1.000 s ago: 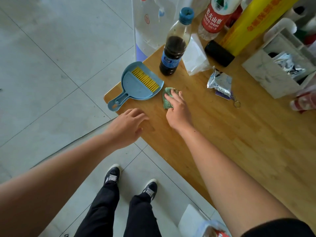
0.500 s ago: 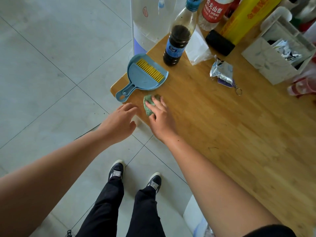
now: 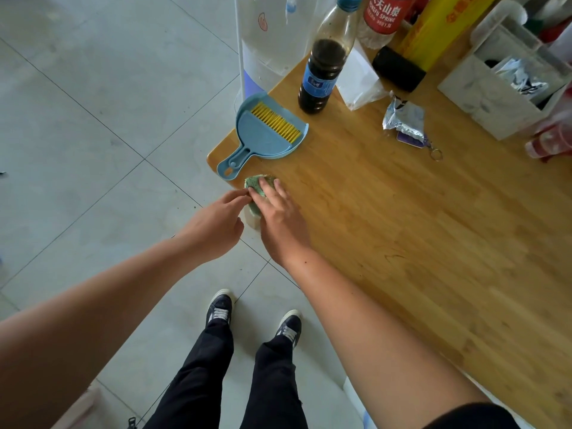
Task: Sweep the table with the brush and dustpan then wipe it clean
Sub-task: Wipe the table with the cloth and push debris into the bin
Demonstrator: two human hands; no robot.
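Presently right hand (image 3: 278,221) flat, fingers straight, pressing green cloth (image 3: 258,182) at table (image 3: 402,227) edge; left hand (image 3: 216,224) relaxed, fingertips beside cloth; dustpan (image 3: 263,140) just beyond, handle toward near corner, yellow brush (image 3: 275,122) inside; grey tiled floor (image 3: 93,119) below.

smooth wooden table (image 3: 402,230), plastic dustpan (image 3: 263,134), seemingly rough cloth (image 3: 257,185)

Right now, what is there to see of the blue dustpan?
The dustpan is light blue, plastic by its look, lying flat at the corner of the wooden table. The brush, yellow bristles showing, is nested in it. Its short handle, with a hole, points at the table's edge. The dark bottle stands just beyond its rim; the green cloth lies near the handle tip, apart.
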